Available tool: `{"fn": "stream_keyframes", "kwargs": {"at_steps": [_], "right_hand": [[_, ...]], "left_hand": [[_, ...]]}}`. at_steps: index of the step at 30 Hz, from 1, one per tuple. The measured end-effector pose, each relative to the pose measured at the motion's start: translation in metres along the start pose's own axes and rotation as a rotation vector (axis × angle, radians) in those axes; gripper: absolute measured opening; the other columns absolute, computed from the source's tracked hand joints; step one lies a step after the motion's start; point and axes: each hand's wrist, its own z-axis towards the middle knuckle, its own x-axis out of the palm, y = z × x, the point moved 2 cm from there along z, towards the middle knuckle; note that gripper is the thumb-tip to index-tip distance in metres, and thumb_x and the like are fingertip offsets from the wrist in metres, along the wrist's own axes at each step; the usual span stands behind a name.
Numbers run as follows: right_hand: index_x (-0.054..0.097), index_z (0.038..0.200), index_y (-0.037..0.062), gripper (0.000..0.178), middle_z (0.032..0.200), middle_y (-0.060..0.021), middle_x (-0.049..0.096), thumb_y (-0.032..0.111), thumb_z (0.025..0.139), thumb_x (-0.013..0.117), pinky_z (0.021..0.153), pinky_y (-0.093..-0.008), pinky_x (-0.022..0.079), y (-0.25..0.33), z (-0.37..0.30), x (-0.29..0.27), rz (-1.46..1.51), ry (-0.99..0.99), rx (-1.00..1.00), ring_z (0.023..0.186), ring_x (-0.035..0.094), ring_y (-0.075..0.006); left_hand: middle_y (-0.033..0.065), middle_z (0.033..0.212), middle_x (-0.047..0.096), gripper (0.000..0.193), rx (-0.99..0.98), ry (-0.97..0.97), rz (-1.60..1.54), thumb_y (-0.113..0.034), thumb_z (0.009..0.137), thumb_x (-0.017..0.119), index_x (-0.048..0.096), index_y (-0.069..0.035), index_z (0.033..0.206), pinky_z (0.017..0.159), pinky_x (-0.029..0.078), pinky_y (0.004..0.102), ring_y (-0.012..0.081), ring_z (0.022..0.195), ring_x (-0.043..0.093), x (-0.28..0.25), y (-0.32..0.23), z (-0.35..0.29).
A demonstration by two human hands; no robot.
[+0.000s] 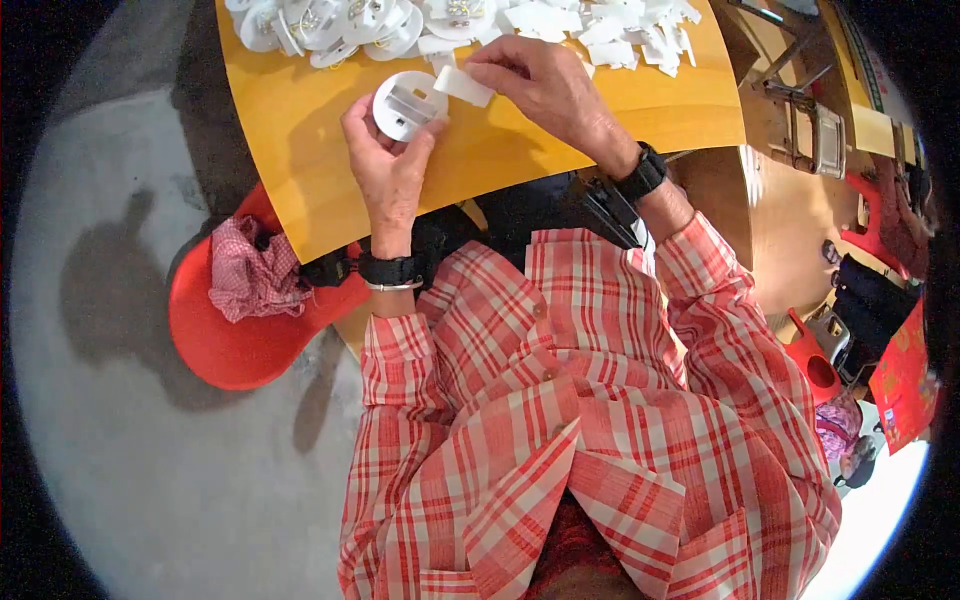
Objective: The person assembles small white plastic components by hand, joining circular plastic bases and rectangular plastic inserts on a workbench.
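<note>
My left hand [388, 165] is closed round a white round plastic housing [408, 104], thumb and fingers on its rim. A rectangular recess runs across the face of the housing, with a small dark spot beside it. Between the thumb and fingers of my right hand [540, 88] is a flat white plastic cover [463, 87], roughly rectangular. It is held close to the right edge of the housing; whether the two touch I cannot make out. Both are above the yellow tabletop [640, 115].
Along the far edge lie a pile of white round housings [365, 22] with small metal parts and a heap of flat white covers [610, 30]. A red chair [235, 340] with a checked cloth [258, 268] stands at the left. Beyond the table's right side are more red seats.
</note>
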Motion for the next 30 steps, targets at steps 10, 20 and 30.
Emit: {"fn": "stream_keyframes", "kwargs": {"at_steps": [10, 20, 30], "right_hand": [[0.066, 0.090, 0.0026, 0.024, 0.072, -0.0146, 0.064, 0.024, 0.081, 0.061, 0.059, -0.0329, 0.049, 0.004, 0.009, 0.016, 0.100, 0.003, 0.044, 0.062, 0.062, -0.0234], [0.064, 0.082, 0.0030, 0.017, 0.075, -0.0159, 0.063, 0.019, 0.081, 0.059, 0.063, -0.0401, 0.048, 0.027, 0.005, 0.038, -0.080, -0.236, -0.144, 0.069, 0.061, -0.0321], [0.061, 0.087, 0.0034, 0.012, 0.081, -0.0144, 0.061, 0.014, 0.081, 0.059, 0.066, -0.0386, 0.047, 0.030, 0.002, 0.047, -0.204, -0.222, -0.162, 0.075, 0.059, -0.0325]], "left_hand": [[0.0118, 0.115, 0.048, 0.053, -0.015, 0.128, -0.094, 0.001, 0.078, 0.061, 0.034, 0.000, 0.123, 0.084, 0.049, 0.0296, 0.0186, 0.102, 0.053, -0.007, -0.008, -0.001], [0.0131, 0.118, 0.046, 0.049, -0.101, 0.159, -0.254, 0.003, 0.080, 0.059, 0.033, -0.001, 0.122, 0.087, 0.051, 0.0357, 0.0228, 0.106, 0.052, -0.009, -0.005, 0.001], [0.0125, 0.116, 0.048, 0.050, -0.071, 0.118, -0.218, 0.007, 0.077, 0.060, 0.035, -0.002, 0.119, 0.087, 0.051, 0.0337, 0.0214, 0.104, 0.053, -0.010, -0.003, 0.000]]}}
